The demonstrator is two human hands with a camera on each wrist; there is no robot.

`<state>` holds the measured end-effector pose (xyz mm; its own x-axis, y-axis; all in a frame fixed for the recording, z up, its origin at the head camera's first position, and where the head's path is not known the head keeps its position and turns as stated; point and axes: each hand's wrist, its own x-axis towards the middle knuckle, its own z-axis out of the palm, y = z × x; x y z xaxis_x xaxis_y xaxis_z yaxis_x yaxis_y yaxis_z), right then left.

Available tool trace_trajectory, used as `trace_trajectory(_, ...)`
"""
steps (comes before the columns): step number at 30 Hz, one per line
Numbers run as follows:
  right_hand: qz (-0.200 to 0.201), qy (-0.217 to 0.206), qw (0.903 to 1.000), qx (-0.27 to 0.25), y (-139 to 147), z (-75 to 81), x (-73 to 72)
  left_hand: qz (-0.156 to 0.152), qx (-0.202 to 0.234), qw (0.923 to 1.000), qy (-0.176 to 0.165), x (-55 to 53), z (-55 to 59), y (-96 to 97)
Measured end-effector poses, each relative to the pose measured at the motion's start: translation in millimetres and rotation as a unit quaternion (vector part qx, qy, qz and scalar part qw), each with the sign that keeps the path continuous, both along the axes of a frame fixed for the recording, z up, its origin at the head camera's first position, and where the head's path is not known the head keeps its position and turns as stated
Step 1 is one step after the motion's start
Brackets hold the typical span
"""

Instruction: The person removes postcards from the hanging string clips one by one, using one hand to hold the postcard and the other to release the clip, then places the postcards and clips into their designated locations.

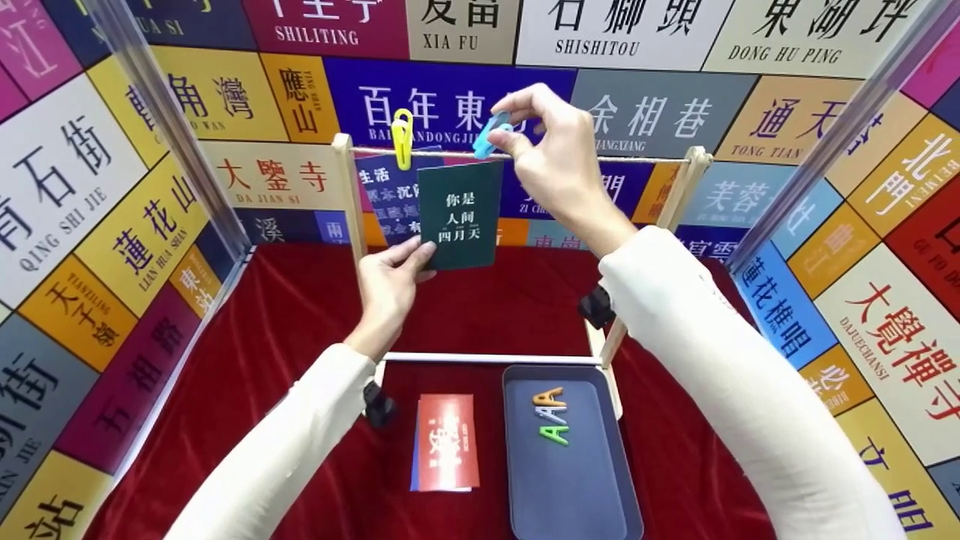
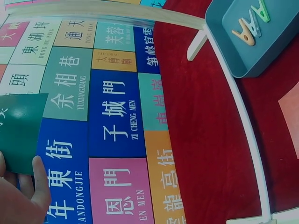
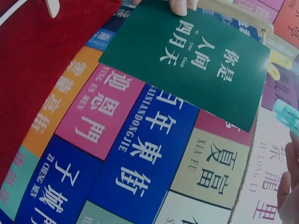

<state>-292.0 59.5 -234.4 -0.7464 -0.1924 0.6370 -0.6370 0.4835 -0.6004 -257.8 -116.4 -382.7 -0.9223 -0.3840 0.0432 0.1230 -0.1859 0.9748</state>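
Observation:
My left hand [image 1: 391, 281] pinches a dark green card [image 1: 466, 206] with white characters by its lower left edge, holding it up at the string [image 1: 630, 159]. In the right wrist view the same green card [image 3: 187, 60] appears large. Between the thumb and fingers of my right hand [image 1: 551, 142] is a light blue clothespin [image 1: 491, 136], at the string just above the card's upper right corner. To the left, a yellow clothespin [image 1: 403, 139] sits on the string over a blue-purple card [image 1: 386, 195] that the green card partly covers.
A wooden frame [image 1: 349, 195] carries the string. On the red cloth [image 1: 300, 315] lie stacked red cards [image 1: 448, 442] and a grey tray [image 1: 570, 480]. Orange [image 1: 549, 396], pale [image 1: 551, 413] and green [image 1: 555, 434] clothespins lie inside it. Printed panels [image 1: 90, 165] surround the space.

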Motion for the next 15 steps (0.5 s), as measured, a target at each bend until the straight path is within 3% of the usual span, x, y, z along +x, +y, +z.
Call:
trace_trajectory(8, 0.027, -0.015, 0.9975, -0.063, 3, -7.2, 5.9, -0.002, 0.014, 0.9999, -0.003, 6.9, -0.6, -3.1)
trace_trajectory(15, 0.097, -0.064, 0.9811, -0.155, 14, -20.7, 9.4, -0.008, 0.027, 0.9995, -0.011, 14.6, -3.6, -7.3)
